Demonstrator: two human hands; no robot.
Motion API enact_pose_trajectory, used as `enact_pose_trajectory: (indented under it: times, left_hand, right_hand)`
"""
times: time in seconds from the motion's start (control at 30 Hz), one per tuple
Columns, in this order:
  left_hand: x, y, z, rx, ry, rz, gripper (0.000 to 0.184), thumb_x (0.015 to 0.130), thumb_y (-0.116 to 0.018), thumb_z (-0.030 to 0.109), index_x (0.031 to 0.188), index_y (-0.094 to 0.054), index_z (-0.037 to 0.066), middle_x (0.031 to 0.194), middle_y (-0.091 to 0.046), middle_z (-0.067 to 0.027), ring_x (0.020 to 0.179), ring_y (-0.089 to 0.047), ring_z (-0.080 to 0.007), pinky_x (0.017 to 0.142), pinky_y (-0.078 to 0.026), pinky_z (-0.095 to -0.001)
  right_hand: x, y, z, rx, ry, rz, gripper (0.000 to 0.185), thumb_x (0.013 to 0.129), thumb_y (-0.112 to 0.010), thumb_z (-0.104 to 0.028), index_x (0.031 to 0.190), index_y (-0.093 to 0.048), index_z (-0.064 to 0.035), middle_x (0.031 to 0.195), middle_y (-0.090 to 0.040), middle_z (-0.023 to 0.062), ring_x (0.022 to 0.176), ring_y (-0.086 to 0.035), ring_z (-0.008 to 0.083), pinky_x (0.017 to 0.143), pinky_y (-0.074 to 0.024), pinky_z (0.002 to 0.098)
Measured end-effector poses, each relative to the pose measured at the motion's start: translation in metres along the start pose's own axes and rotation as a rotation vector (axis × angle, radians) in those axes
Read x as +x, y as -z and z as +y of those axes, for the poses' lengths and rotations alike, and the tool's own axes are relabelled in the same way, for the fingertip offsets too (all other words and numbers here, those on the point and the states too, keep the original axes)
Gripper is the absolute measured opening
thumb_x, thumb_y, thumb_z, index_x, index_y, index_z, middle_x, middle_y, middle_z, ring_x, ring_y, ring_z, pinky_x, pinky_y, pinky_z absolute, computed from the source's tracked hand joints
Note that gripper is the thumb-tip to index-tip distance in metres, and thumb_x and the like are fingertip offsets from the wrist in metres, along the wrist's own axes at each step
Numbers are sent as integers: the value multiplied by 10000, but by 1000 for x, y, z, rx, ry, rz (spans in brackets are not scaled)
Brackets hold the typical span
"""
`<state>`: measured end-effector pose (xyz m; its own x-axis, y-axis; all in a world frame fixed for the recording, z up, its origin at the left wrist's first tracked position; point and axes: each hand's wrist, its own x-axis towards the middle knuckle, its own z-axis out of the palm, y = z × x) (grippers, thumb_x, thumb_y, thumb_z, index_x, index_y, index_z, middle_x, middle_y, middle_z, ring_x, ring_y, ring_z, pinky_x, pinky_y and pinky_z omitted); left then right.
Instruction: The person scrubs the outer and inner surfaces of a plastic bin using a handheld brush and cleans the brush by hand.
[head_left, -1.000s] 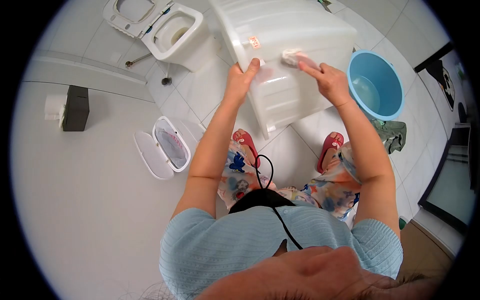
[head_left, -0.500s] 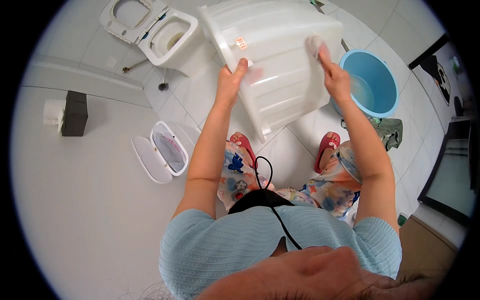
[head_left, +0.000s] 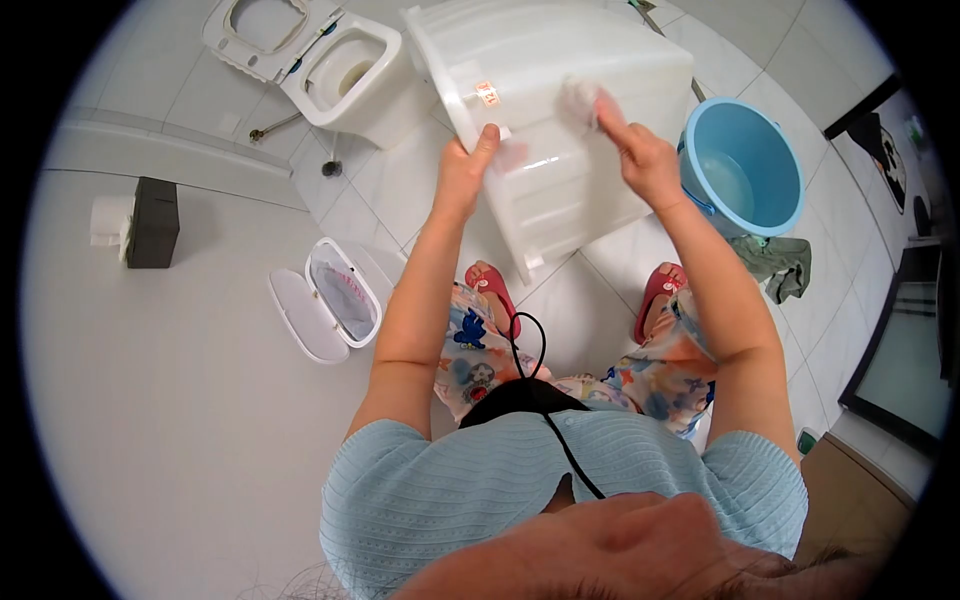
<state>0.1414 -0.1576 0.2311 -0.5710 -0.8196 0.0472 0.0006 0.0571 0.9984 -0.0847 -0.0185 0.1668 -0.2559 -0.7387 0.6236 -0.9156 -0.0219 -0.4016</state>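
Observation:
A large translucent white plastic storage box [head_left: 570, 190] is tilted in front of me, an orange label on its side near the rim. My left hand [head_left: 466, 170] grips the box's rim, thumb on the outer side and fingers showing faintly through the plastic. Against the side of the box, my right hand [head_left: 640, 160] presses a pale cloth [head_left: 582, 102], its fingers closed on it. To the right of that hand stands a light blue bucket [head_left: 745, 170] with some cloudy water in it.
A toilet [head_left: 350, 75] with its lid raised stands behind left. Nearer is a white trash bin [head_left: 345, 295], lid open. A dark green cloth [head_left: 775, 262] lies beside the bucket. A tissue holder [head_left: 153, 222] is on the left wall. My feet in red slippers are below the box.
My right hand has slid the cloth leftward across the box's side, away from the bucket. The left hand keeps its hold on the rim.

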Motion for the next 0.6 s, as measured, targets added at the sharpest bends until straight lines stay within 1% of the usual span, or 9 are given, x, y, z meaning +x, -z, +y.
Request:
enact_pose_trajectory:
  times: [0.07,0.1,0.2,0.23,0.33,0.37,0.43,0.53,0.6]
  left_hand:
    - [4,5,0,-81,19,-1,590,867,-665,461,1085,-592,-82,1002,-643,-128,906,-615,-190,807,-481,-309]
    - [4,6,2,-83,20,3,590,867,-665,461,1085,-592,-82,1002,-643,-128,906,-615,-190,807,-481,-309]
    - [5,4,7,-104,-10,15,592,874,-659,455,1093,-583,-90,1009,-640,-131,909,-616,-194,804,-484,-310]
    - [6,3,8,-109,-27,14,591,877,-656,454,1093,-581,-90,1014,-639,-135,907,-617,-195,803,-486,-311]
    - [11,0,9,-119,-51,22,579,880,-654,449,1091,-580,-86,1016,-636,-138,902,-619,-196,798,-490,-313]
    - [13,0,10,-120,-59,34,569,881,-654,444,1089,-581,-81,1013,-635,-139,899,-619,-197,793,-492,-315]
    - [16,1,11,-158,-50,52,563,879,-662,434,1093,-575,-80,1014,-631,-136,897,-618,-198,786,-497,-318]
    - [22,3,19,-244,-50,84,559,872,-678,410,1106,-559,-83,1019,-621,-136,891,-618,-203,775,-510,-326]
    - [27,4,20,-294,-55,101,560,869,-688,397,1114,-549,-88,1022,-616,-137,888,-619,-206,770,-517,-332]
  right_hand:
    - [2,1,21,108,-157,119,522,868,-552,-68,1297,-546,-365,898,-673,61,770,-658,285,680,-535,361]
    - [3,1,30,108,-154,116,522,868,-552,-68,1297,-546,-365,898,-673,61,770,-658,285,680,-535,361]
    - [2,4,45,270,-370,285,447,977,-461,-146,1397,-445,-296,1182,-647,103,1017,-657,255,832,-504,284]
    - [1,4,44,268,-371,284,447,977,-461,-146,1397,-445,-296,1182,-647,103,1017,-657,255,832,-504,284]
    - [2,9,24,466,-746,275,451,982,-438,-162,1423,-408,-253,1195,-640,126,1044,-641,267,872,-484,292]
    - [4,14,11,579,-965,204,460,984,-428,-173,1436,-383,-246,1234,-614,139,1078,-621,273,901,-465,296]
    - [0,13,2,690,-1183,128,470,987,-419,-184,1449,-357,-239,1273,-589,151,1112,-601,280,930,-446,300]
    - [-25,-19,4,331,-623,185,477,989,-436,-227,1453,-339,-281,1245,-580,207,1047,-615,367,875,-480,349]
    - [-36,-31,-5,318,-536,122,458,990,-443,-219,1438,-367,-276,1187,-615,172,997,-634,351,844,-491,354]
